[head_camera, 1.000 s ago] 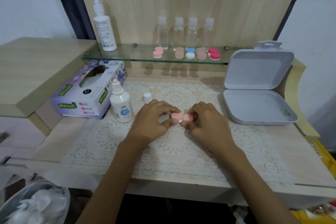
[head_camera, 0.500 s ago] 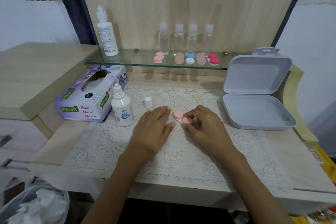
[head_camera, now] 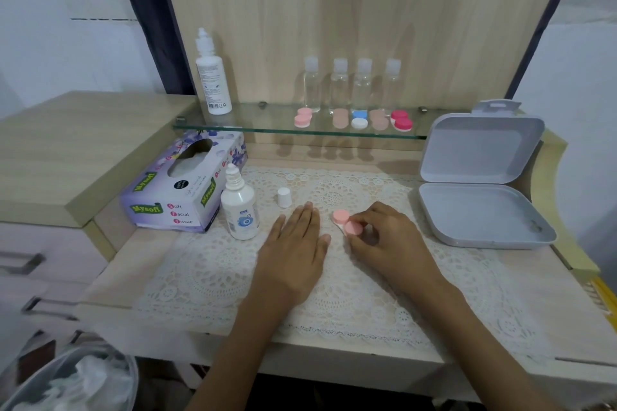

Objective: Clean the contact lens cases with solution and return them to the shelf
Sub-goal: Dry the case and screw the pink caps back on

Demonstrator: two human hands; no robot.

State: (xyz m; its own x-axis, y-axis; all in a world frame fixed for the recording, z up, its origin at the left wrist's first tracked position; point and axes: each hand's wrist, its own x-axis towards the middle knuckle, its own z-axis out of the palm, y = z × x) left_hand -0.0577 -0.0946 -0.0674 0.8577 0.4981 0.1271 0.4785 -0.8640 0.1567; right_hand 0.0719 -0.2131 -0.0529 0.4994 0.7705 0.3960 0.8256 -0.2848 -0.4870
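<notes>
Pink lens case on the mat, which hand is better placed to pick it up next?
Right hand, probably: its fingers pinch the near cap of the pink lens case, while the left hand lies flat on the lace mat beside it.

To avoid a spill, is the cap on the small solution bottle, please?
No, the white cap stands on the mat beside the bottle.
</notes>
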